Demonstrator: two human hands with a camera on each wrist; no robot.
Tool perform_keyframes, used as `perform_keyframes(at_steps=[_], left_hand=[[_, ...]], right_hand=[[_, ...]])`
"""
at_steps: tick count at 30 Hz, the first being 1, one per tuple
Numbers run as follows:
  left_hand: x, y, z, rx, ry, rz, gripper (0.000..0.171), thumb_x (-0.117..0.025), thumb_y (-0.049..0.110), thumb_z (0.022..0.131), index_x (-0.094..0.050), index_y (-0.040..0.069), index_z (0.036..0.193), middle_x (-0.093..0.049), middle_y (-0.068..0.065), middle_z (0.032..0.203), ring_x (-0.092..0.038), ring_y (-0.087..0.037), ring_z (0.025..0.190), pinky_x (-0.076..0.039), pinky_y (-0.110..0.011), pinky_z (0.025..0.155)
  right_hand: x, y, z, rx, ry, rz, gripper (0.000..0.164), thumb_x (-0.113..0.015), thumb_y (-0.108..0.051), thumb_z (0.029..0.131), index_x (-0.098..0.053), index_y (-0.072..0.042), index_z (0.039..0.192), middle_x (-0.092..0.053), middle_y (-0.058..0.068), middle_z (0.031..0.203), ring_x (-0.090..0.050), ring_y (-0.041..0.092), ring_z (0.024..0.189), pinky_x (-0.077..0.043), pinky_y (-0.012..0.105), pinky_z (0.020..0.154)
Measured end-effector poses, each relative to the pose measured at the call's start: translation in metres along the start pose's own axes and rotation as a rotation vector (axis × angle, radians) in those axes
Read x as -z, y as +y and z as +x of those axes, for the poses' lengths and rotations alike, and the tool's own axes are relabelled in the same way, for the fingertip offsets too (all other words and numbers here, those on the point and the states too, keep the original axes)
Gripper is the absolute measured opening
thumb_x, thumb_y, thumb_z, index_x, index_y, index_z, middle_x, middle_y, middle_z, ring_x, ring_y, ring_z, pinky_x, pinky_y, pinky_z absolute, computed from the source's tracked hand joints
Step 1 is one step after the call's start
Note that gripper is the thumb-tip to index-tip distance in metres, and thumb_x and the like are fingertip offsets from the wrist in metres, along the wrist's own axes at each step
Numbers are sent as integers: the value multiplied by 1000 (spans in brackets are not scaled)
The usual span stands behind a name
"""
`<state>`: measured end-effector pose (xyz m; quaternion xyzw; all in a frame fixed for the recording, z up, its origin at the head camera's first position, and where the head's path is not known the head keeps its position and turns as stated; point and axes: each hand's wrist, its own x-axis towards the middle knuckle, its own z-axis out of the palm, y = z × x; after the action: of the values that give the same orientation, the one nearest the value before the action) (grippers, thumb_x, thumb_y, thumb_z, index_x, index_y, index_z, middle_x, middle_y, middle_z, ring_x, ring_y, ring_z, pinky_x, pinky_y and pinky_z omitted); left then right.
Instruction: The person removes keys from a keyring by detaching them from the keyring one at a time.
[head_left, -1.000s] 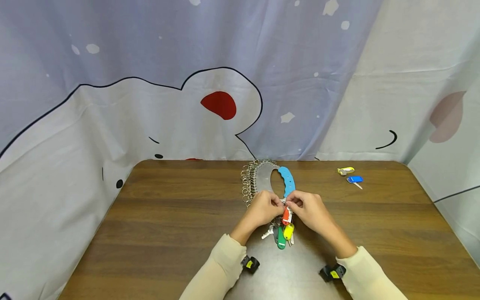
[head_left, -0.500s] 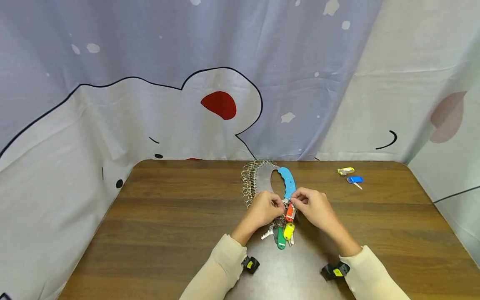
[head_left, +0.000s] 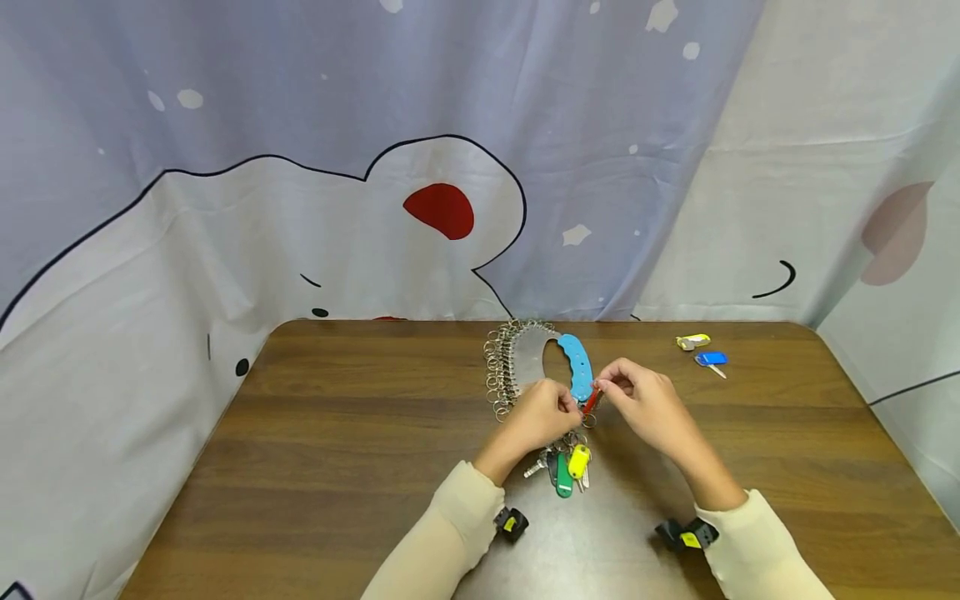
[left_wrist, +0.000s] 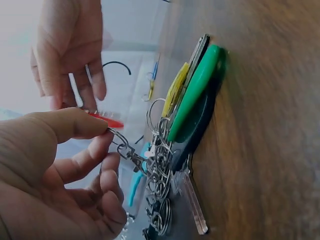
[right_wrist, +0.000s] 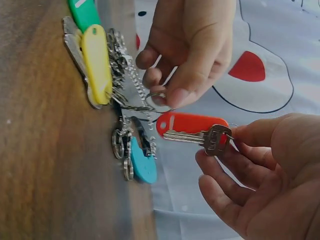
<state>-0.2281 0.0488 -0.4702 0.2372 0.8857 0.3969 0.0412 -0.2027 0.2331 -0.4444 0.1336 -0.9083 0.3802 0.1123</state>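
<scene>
My left hand pinches a small metal ring between thumb and forefinger, and a metal clasp hangs from that ring. My right hand pinches the head end of a red key tag with a silver key lying along it. The tag's other end points at the left fingertips in the right wrist view. Just beyond the hands lies a metal key holder plate with a blue handle and many rings along its edge. Below the left hand lie a yellow tag, a green tag and keys.
At the back right of the wooden table lie a yellow-tagged key and a blue-tagged key. A printed curtain hangs behind the table's far edge.
My right hand has moved right and slightly away from me, taking the red tag along. The tag has turned from hanging down to edge-on between the hands. My left hand has shifted slightly right.
</scene>
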Motion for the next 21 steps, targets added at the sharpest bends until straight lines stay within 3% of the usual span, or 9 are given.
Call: perform_keyframes(at_steps=[6, 9, 16, 21], left_hand=[[-6, 6, 5, -41, -3, 133, 13, -70, 13, 73, -67, 16, 61, -58, 7, 65, -49, -10, 71, -43, -25, 71], [-10, 10, 7, -61, -5, 218, 14, -71, 15, 72, -67, 18, 59, -57, 8, 64, -49, -11, 75, -43, -27, 77], [-19, 25, 8, -13, -42, 418, 29, -71, 16, 73, -53, 19, 49, -53, 1, 75, -46, -20, 77, -41, -32, 71], [-27, 31, 9, 24, -68, 526, 23, -74, 21, 75, -59, 18, 58, -57, -6, 89, -47, -26, 82, -45, -37, 71]], right_hand=[[6, 0, 0, 57, 58, 24, 6, -63, -9, 93, -65, -3, 92, -72, 12, 104, -69, 25, 88, -59, 45, 74], [10, 0, 1, 76, 118, -24, 4, -66, -9, 91, -66, -5, 89, -68, 10, 100, -65, 22, 83, -58, 44, 71], [18, 5, 2, 95, 165, -90, 4, -66, -10, 91, -66, -8, 87, -62, 4, 85, -56, 16, 71, -50, 35, 61], [21, 11, 3, 82, 156, -80, 4, -65, -10, 92, -66, -8, 89, -66, 6, 83, -60, 17, 72, -53, 38, 62]])
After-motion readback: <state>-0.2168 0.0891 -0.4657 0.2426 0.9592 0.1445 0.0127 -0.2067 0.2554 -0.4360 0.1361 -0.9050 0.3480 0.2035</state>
